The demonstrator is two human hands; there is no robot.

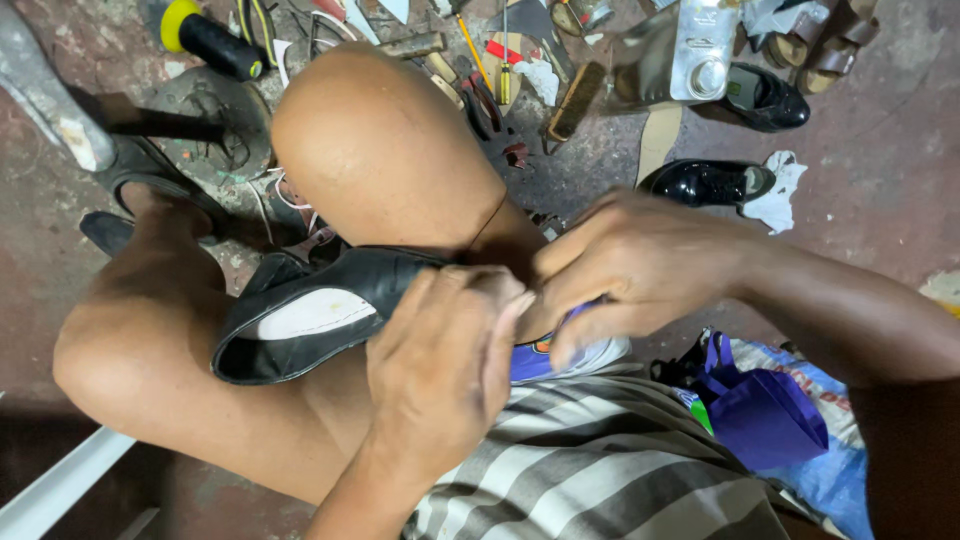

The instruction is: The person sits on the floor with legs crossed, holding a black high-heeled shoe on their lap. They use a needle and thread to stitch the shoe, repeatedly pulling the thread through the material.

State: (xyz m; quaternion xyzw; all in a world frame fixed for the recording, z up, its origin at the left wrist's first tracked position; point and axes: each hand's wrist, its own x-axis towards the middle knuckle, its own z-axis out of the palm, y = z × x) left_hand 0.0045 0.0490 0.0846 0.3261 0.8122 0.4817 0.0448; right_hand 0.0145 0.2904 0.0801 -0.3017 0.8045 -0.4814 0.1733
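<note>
A black leather shoe [300, 310] with a white insole lies across my bare legs, its opening facing up and left. My left hand [440, 370] grips the shoe at its right end, fingers curled over the leather. My right hand [630, 265] comes in from the right and pinches the same spot, its fingers meeting the left hand's. Under my right hand a small white and blue container [560, 355] shows partly; I cannot tell whether the hand holds it. Whatever is pinched between the fingers is hidden.
Glossy black shoes [715, 180] lie on the floor at upper right by a white rag [785, 190]. Tools, a brush [575, 100], a black and yellow handle [210, 40] and a metal shoe stand [200, 125] crowd the top. A purple bag [765, 415] sits at lower right.
</note>
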